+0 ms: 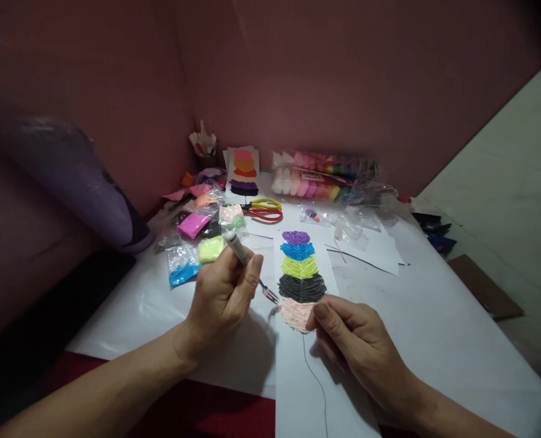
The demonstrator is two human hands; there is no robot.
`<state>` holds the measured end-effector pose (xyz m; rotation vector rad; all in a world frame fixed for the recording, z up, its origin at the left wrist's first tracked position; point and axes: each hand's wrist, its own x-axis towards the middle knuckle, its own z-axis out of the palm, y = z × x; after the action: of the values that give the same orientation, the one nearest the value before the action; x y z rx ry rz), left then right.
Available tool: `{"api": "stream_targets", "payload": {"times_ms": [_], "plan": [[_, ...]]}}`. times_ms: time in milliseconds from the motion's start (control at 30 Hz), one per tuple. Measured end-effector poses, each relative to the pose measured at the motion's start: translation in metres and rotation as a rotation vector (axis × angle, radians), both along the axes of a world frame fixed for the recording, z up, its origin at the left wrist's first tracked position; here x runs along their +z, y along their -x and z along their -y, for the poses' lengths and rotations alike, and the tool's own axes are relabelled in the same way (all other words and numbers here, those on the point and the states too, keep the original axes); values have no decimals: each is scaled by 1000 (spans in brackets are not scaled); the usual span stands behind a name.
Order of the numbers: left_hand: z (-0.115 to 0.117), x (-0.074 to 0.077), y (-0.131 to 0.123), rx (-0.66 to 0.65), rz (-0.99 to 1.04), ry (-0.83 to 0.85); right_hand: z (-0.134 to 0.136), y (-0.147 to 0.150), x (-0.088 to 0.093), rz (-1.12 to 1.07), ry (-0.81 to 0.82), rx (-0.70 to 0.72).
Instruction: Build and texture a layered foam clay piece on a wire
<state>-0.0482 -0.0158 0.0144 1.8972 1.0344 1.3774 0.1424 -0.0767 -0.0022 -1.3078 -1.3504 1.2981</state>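
Note:
A white paper strip (pixel 297 377) carries stacked textured bands of clay: purple (pixel 296 238), blue (pixel 297 251), yellow-green (pixel 300 266), black (pixel 302 288) and pale pink (pixel 295 315). A thin drawn line (pixel 316 378) runs down from the pink band. My left hand (pixel 224 292) is closed round a small fork (pixel 269 294) and a white marker-like handle (pixel 236 248); the fork's tines are at the pink band's upper left edge. My right hand (pixel 356 350) is pinched at that band's right edge; whatever its fingertips hold, if anything, is hidden.
Bagged clay pieces (pixel 193 225) lie at the left behind my left hand. Scissors (pixel 265 210) and a finished-looking coloured card (pixel 243 173) are farther back. Clay packs (pixel 311 176) stand near the wall. Thin dark strips (pixel 366 260) lie at the right.

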Motion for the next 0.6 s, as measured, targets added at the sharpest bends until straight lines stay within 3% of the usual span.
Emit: {"api": "stream_targets", "payload": {"times_ms": [333, 600], "plan": [[-1, -2, 0, -25, -104, -8, -1, -1, 0, 13, -17, 24], [0, -4, 0, -85, -49, 41, -1, -1, -1, 12, -24, 25]]}}
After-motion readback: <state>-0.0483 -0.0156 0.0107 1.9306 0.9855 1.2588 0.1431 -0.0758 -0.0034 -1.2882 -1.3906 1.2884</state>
